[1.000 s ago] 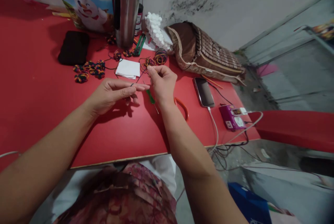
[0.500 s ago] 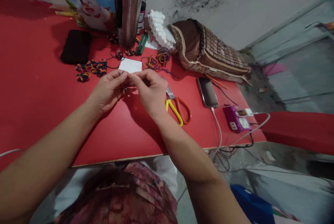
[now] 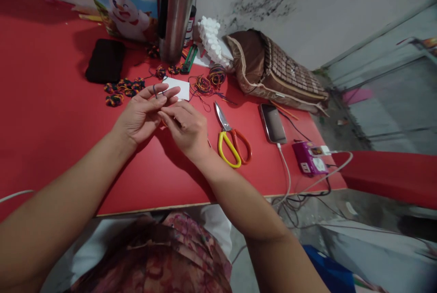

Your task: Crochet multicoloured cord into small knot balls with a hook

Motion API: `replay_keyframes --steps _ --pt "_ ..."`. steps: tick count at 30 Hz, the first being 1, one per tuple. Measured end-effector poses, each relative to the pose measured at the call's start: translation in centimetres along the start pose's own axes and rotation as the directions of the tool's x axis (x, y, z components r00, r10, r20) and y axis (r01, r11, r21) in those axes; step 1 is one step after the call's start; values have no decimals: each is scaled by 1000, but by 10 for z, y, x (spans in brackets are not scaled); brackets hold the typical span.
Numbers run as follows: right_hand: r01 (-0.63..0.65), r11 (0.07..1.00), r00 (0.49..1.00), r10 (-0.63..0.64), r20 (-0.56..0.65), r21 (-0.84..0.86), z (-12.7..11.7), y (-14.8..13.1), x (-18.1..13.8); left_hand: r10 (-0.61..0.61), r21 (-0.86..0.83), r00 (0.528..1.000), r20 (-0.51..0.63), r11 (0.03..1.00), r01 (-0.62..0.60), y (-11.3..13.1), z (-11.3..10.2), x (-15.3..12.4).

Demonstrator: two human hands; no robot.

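A thin dark cord [image 3: 154, 91] loops round the fingers of my left hand [image 3: 138, 118], whose thumb presses against them. Close beside it, my right hand [image 3: 187, 127] pinches with thumb and forefinger; the cord between those tips is mostly hidden. Just beyond the hands lies a white card [image 3: 180, 88]. Tangled coloured cords [image 3: 204, 86] sit to its right. Knotted balls of black, orange and red cord [image 3: 124, 87] lie to the left of the card. Scissors [image 3: 228, 136] with one yellow and one red handle rest right of my right hand.
On the red table [image 3: 146, 184] are a black phone-like object [image 3: 105, 61], a steel flask [image 3: 177, 15], a green cutter [image 3: 189, 58], a charging phone [image 3: 272, 123] and a purple power adapter [image 3: 309, 159]. A brown cushion-like bag [image 3: 283, 70] lies against the wall. Cables hang off the right edge.
My right hand has moved down and left, now lower beside my left palm. My left fingers have spread, showing the cord loops. The view has shifted slightly, and more of the scissors shows.
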State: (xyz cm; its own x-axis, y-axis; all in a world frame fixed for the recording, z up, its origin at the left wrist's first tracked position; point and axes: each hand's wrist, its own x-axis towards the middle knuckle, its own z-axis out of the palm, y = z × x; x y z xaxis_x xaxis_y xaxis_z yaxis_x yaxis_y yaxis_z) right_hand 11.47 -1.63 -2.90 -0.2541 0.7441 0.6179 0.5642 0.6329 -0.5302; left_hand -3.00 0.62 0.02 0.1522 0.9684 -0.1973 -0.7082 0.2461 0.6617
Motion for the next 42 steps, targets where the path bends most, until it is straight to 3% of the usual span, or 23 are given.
replay_keyframes --steps 8,13,22,28,33,38,42 --pt "-88 995 996 88 -16 -37 -8 -5 3 22 -34 999 -35 999 -23 6 2 1" --pt "-34 995 998 39 52 -91 -5 -7 0 -28 -3 999 -25 1000 28 15 3 -1" --pt "81 994 996 -79 38 -78 -4 -4 -1 82 65 997 13 994 -83 10 -9 7" --pt "83 995 996 -83 -14 -50 -4 -6 -1 125 50 992 6 991 -125 5 -6 6" --pt "106 994 993 -104 60 -34 -3 -8 -2 70 56 997 11 996 -71 6 0 1" --pt "2 993 981 20 191 -117 -4 -8 -3 37 72 998 42 997 -40 12 3 -3" --pt "-18 995 980 37 194 -97 -14 -8 1 12 52 1000 9 999 -12 14 2 -1"
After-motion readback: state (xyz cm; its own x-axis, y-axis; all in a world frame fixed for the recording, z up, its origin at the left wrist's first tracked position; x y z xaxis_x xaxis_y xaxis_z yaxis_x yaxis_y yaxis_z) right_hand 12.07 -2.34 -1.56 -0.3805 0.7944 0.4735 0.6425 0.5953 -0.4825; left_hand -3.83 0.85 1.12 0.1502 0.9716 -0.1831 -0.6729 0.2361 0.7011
